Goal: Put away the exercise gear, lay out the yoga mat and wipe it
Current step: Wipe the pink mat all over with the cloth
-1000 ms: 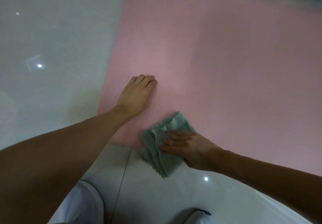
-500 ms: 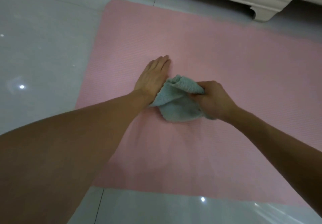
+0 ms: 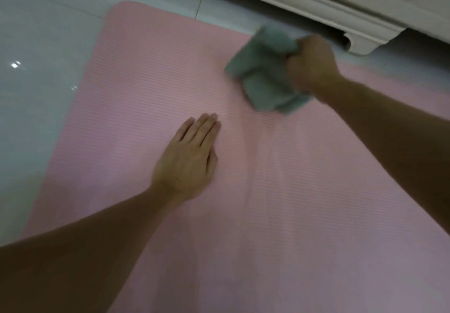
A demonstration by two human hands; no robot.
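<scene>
A pink ribbed yoga mat lies unrolled flat on the pale tiled floor and fills most of the view. My left hand rests palm down on the mat's middle, fingers together and flat, holding nothing. My right hand is clenched on a bunched grey-green cloth, which presses on the mat near its far edge. The cloth and that hand are blurred by motion.
Glossy light grey floor tiles lie left of the mat and beyond it. A cream piece of furniture with a carved base and foot stands just past the mat's far edge, close to the right hand.
The right hand has swept the cloth from the mat's near edge, past the left hand, out to the far edge. The left hand has stayed flat on the mat.
</scene>
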